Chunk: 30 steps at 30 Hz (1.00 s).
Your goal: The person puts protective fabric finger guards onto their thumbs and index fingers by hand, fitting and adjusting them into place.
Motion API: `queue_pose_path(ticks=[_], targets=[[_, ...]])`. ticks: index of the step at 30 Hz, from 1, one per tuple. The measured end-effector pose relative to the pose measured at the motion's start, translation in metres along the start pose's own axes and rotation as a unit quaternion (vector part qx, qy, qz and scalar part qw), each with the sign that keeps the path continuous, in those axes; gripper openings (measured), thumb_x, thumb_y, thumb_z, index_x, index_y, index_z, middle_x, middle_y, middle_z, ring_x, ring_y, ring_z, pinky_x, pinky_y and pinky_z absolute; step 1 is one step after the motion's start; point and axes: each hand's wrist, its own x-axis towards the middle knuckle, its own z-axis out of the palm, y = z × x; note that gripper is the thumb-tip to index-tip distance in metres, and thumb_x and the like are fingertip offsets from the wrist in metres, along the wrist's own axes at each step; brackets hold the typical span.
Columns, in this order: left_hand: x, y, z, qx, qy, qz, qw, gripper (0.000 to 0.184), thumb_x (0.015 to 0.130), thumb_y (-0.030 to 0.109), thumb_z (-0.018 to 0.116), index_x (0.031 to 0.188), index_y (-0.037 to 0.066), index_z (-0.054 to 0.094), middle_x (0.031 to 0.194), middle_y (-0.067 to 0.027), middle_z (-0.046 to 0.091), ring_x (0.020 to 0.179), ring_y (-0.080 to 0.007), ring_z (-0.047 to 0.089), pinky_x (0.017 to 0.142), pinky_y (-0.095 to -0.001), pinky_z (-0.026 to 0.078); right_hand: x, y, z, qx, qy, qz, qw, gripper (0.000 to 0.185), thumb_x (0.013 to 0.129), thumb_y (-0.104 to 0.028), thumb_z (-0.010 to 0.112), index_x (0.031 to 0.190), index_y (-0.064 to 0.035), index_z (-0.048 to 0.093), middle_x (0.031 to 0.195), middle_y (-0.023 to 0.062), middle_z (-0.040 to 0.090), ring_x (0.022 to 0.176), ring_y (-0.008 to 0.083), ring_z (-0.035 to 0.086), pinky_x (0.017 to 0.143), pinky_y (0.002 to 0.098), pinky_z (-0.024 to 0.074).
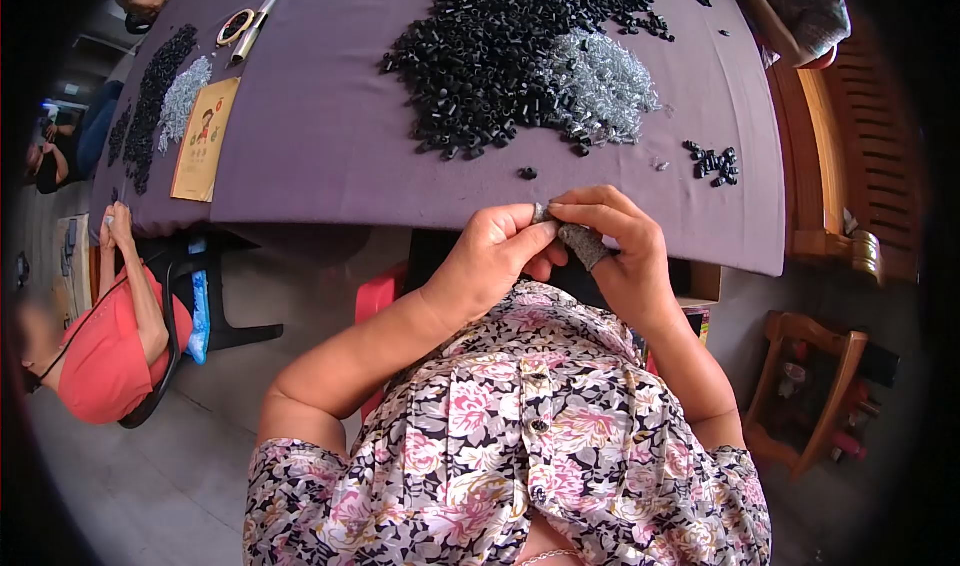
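Observation:
My left hand (500, 251) and my right hand (625, 241) meet at the table's front edge, their fingertips pinched together. Whatever lies between the fingers is too small and covered to make out. Grey wrapping (583, 244) covers my right thumb, and a bit of grey also shows at a left fingertip. Just beyond the hands lies a single black cap-like piece (527, 173). Farther back spreads a big heap of small black cylindrical pieces (470, 76), with a pile of clear plastic pieces (600, 91) against its right side.
A small group of black pieces (712, 163) sits near the right edge of the purple tablecloth (320, 116). To the left are a yellow booklet (205, 138), a tape roll (235, 28) and more piles. A person in red (115, 351) sits at left; a wooden chair (805, 391) stands at right.

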Motion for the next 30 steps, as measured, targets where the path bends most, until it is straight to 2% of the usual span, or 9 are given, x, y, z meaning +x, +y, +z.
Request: queue_pose_path(ticks=[3, 8, 12, 15, 18, 23, 26, 29, 30], targets=[[-0.001, 0.005, 0.008, -0.018, 0.034, -0.003, 0.999, 0.021, 0.1, 0.017, 0.052, 0.097, 0.002, 0.065, 0.084, -0.0016, 0.067, 0.069, -0.0045, 0.057, 0.066, -0.0189, 0.049, 0.0, 0.0, -0.003, -0.018, -0.003, -0.007, 1.0, 0.042, 0.07, 0.018, 0.054, 0.108, 0.0037, 0.067, 0.108, 0.0148, 0.064, 0.101, 0.0283, 0.065, 0.085, 0.0327, 0.0522], [0.001, 0.007, 0.01, -0.014, 0.04, -0.002, 0.999, 0.019, 0.1, 0.017, 0.053, 0.101, 0.002, 0.065, 0.086, -0.0001, 0.067, 0.071, -0.0036, 0.057, 0.068, -0.0194, 0.049, -0.001, -0.001, 0.001, -0.098, 0.019, -0.056, 0.993, 0.042, 0.069, 0.013, 0.058, 0.109, 0.0019, 0.067, 0.109, 0.0155, 0.064, 0.1, 0.0335, 0.064, 0.086, 0.0367, 0.0524], [0.0, 0.004, 0.012, 0.001, 0.048, 0.003, 0.999, 0.018, 0.099, 0.016, 0.053, 0.103, 0.002, 0.065, 0.086, 0.001, 0.066, 0.073, -0.0029, 0.057, 0.068, -0.0192, 0.049, -0.004, -0.002, 0.003, -0.111, 0.019, -0.054, 0.992, 0.043, 0.07, 0.011, 0.059, 0.111, 0.001, 0.066, 0.111, 0.0158, 0.063, 0.1, 0.0358, 0.063, 0.087, 0.0396, 0.0521], [0.002, 0.0, 0.011, 0.003, 0.037, 0.023, 0.999, 0.022, 0.1, 0.015, 0.05, 0.112, 0.002, 0.062, 0.092, -0.0008, 0.065, 0.08, -0.0069, 0.061, 0.073, -0.0218, 0.051, -0.005, -0.003, 0.004, -0.113, 0.012, -0.041, 0.993, 0.046, 0.07, 0.011, 0.06, 0.114, 0.0006, 0.065, 0.113, 0.0162, 0.062, 0.102, 0.0362, 0.063, 0.088, 0.0401, 0.0518], [0.006, -0.008, 0.009, -0.014, 0.046, 0.035, 0.998, 0.023, 0.099, 0.014, 0.049, 0.113, 0.002, 0.062, 0.094, -0.0014, 0.065, 0.083, -0.0072, 0.062, 0.073, -0.0228, 0.052, -0.004, -0.007, 0.002, -0.115, 0.0, -0.024, 0.993, 0.048, 0.069, 0.01, 0.061, 0.116, 0.0001, 0.064, 0.115, 0.0166, 0.061, 0.104, 0.0364, 0.062, 0.089, 0.0403, 0.0514], [0.007, -0.005, 0.011, -0.12, 0.062, 0.006, 0.991, 0.024, 0.099, 0.014, 0.049, 0.116, 0.003, 0.061, 0.101, -0.0035, 0.065, 0.089, -0.0108, 0.063, 0.079, -0.0273, 0.053, -0.001, -0.006, 0.003, -0.099, -0.01, -0.002, 0.995, 0.054, 0.067, 0.008, 0.064, 0.121, -0.0018, 0.061, 0.117, 0.0161, 0.061, 0.105, 0.0355, 0.061, 0.088, 0.0406, 0.0514], [0.004, 0.002, 0.011, -0.151, 0.047, -0.018, 0.987, 0.023, 0.099, 0.014, 0.049, 0.115, 0.003, 0.061, 0.103, -0.0048, 0.065, 0.091, -0.0138, 0.064, 0.083, -0.0312, 0.052, 0.005, -0.008, 0.009, -0.136, 0.004, -0.005, 0.991, 0.058, 0.065, 0.006, 0.066, 0.122, -0.0022, 0.06, 0.116, 0.015, 0.061, 0.103, 0.0345, 0.061, 0.085, 0.0406, 0.0519], [0.003, -0.002, 0.008, -0.179, 0.037, -0.031, 0.983, 0.023, 0.099, 0.014, 0.049, 0.114, 0.003, 0.061, 0.105, -0.0061, 0.065, 0.093, -0.0156, 0.064, 0.086, -0.0343, 0.052, 0.01, 0.01, 0.017, -0.221, -0.002, -0.091, 0.971, 0.057, 0.064, 0.004, 0.067, 0.121, -0.0016, 0.06, 0.114, 0.0141, 0.061, 0.101, 0.0338, 0.06, 0.083, 0.0408, 0.052], [0.002, -0.004, 0.006, -0.191, 0.035, -0.033, 0.98, 0.023, 0.099, 0.014, 0.049, 0.114, 0.002, 0.061, 0.106, -0.0066, 0.065, 0.094, -0.0161, 0.064, 0.086, -0.0352, 0.052, 0.011, 0.011, 0.018, -0.218, -0.002, -0.093, 0.971, 0.057, 0.064, 0.005, 0.067, 0.12, -0.0014, 0.06, 0.113, 0.014, 0.062, 0.1, 0.0339, 0.061, 0.083, 0.0409, 0.0519]])
